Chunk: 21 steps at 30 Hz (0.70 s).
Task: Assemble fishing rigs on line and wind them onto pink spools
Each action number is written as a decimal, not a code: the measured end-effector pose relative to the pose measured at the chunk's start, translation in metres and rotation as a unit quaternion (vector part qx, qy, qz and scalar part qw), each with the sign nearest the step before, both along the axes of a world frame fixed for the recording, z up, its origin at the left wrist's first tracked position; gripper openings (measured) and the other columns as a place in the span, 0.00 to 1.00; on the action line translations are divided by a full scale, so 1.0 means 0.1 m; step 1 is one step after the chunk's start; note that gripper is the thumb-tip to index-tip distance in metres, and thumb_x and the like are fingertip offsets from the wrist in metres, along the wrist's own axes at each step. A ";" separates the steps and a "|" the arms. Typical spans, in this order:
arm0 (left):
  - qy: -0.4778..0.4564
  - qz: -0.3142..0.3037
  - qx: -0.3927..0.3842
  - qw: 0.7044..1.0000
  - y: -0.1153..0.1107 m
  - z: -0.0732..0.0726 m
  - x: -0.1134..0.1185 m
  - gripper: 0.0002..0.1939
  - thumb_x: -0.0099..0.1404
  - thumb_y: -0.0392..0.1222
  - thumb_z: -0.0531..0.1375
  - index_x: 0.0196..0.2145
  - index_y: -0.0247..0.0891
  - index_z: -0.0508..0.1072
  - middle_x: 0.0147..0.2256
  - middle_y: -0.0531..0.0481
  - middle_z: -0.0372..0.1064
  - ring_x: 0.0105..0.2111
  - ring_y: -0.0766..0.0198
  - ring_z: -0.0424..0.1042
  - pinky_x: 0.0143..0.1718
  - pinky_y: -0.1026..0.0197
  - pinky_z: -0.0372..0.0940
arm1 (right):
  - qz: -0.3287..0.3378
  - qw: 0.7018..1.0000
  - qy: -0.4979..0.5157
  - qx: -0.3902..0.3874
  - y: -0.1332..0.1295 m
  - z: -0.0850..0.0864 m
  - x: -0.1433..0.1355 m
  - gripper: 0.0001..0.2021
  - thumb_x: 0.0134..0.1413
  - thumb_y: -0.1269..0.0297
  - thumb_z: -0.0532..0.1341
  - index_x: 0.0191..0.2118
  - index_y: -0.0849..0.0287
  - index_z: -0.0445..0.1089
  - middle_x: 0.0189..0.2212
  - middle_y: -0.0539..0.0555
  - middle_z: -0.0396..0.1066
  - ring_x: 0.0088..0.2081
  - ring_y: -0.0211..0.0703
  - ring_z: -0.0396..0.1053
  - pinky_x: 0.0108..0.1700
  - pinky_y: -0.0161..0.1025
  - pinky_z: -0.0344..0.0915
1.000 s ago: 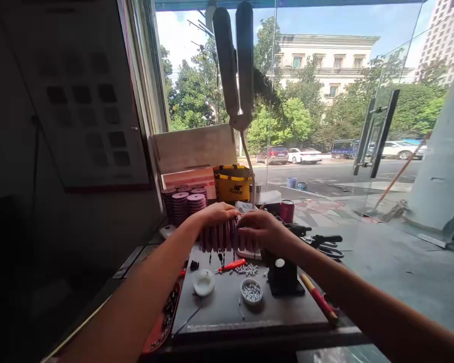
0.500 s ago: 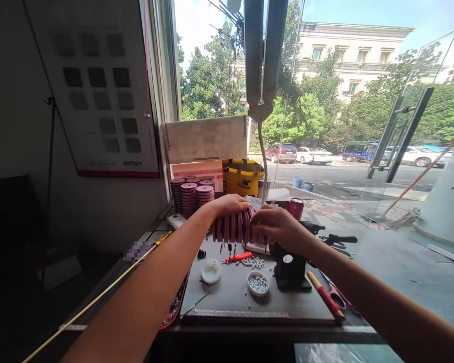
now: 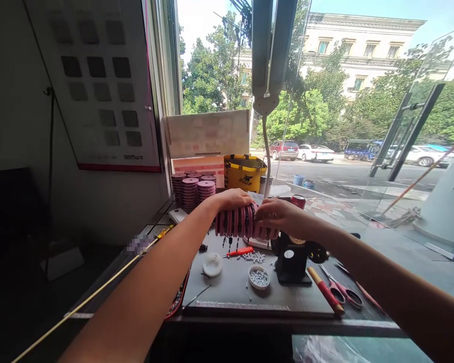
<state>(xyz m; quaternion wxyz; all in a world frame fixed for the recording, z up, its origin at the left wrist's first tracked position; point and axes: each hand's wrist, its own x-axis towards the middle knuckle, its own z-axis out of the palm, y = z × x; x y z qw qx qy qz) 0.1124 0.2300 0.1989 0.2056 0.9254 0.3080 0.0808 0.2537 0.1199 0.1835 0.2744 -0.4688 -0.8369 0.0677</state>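
Observation:
A row of pink discs stands on edge above the grey work mat. My left hand lies over the top of the row's left part. My right hand grips the row's right end, fingers curled around the last discs. Small dark pieces dangle from threads under the row. Below it lie a red-handled tool and scattered small white beads.
Stacks of pink discs stand at the back left by a yellow bag. A white lid, a bowl of beads, a black stand, scissors, a red-and-tan stick and a lamp are nearby.
The view has shifted, so the bench sits slightly higher and closer. Both hands stay on the row of discs, the right hand's fingers working at its right end.

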 end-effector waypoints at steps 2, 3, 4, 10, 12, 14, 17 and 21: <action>-0.001 -0.003 -0.003 1.000 -0.02 0.01 0.00 0.14 0.61 0.44 0.53 0.42 0.34 0.67 0.42 0.47 0.66 0.39 0.59 0.68 0.38 0.52 0.64 | 0.002 1.000 -0.009 0.002 0.00 0.01 0.00 0.04 0.45 0.73 0.59 0.27 0.60 0.71 0.25 0.48 0.63 0.29 0.38 0.63 0.32 0.35 0.60; -0.001 -0.003 -0.004 1.000 -0.02 0.01 0.00 0.14 0.61 0.44 0.53 0.42 0.34 0.67 0.42 0.48 0.66 0.39 0.59 0.68 0.38 0.52 0.64 | 0.002 1.000 -0.012 0.004 0.00 0.01 0.00 0.04 0.45 0.72 0.59 0.27 0.60 0.71 0.25 0.48 0.63 0.29 0.38 0.63 0.32 0.35 0.60; -0.001 -0.003 -0.004 1.000 -0.03 0.01 0.00 0.14 0.61 0.44 0.53 0.42 0.34 0.67 0.42 0.48 0.66 0.39 0.59 0.68 0.39 0.52 0.64 | 0.002 1.000 -0.016 0.007 0.00 0.00 0.00 0.04 0.45 0.72 0.59 0.27 0.60 0.71 0.25 0.49 0.63 0.29 0.38 0.63 0.32 0.35 0.60; 0.002 0.005 0.007 1.000 -0.06 0.04 0.00 0.14 0.61 0.44 0.53 0.42 0.35 0.67 0.43 0.47 0.66 0.40 0.58 0.67 0.39 0.51 0.64 | -0.004 0.999 -0.026 0.026 -0.02 -0.03 -0.01 0.04 0.45 0.74 0.59 0.26 0.61 0.71 0.25 0.49 0.62 0.29 0.37 0.62 0.31 0.34 0.59; 0.003 0.006 0.008 1.000 -0.06 0.04 0.00 0.14 0.61 0.44 0.53 0.42 0.35 0.67 0.43 0.47 0.66 0.39 0.58 0.68 0.39 0.51 0.64 | -0.006 0.999 -0.028 0.032 -0.03 -0.03 -0.01 0.05 0.44 0.74 0.59 0.26 0.60 0.71 0.25 0.49 0.62 0.29 0.37 0.62 0.31 0.34 0.58; 0.005 0.006 0.008 1.000 -0.07 0.04 -0.01 0.14 0.61 0.44 0.53 0.42 0.34 0.67 0.42 0.47 0.66 0.39 0.58 0.68 0.39 0.52 0.64 | -0.007 0.999 -0.031 0.036 -0.03 -0.03 -0.01 0.05 0.45 0.74 0.59 0.26 0.60 0.71 0.25 0.49 0.62 0.29 0.37 0.62 0.31 0.34 0.58; 0.006 0.006 0.009 1.000 -0.10 0.05 -0.01 0.14 0.61 0.44 0.53 0.42 0.34 0.67 0.42 0.47 0.66 0.39 0.59 0.68 0.39 0.52 0.64 | -0.004 0.999 -0.037 0.035 -0.01 -0.03 0.01 0.04 0.45 0.73 0.59 0.26 0.59 0.71 0.25 0.48 0.61 0.28 0.37 0.62 0.30 0.33 0.58; 0.005 0.007 0.011 1.000 -0.12 0.06 -0.01 0.14 0.61 0.44 0.53 0.42 0.34 0.67 0.42 0.48 0.66 0.39 0.58 0.68 0.39 0.51 0.64 | 0.000 0.998 -0.048 0.031 0.02 -0.03 0.02 0.05 0.45 0.72 0.59 0.26 0.59 0.71 0.24 0.48 0.62 0.27 0.36 0.62 0.29 0.32 0.58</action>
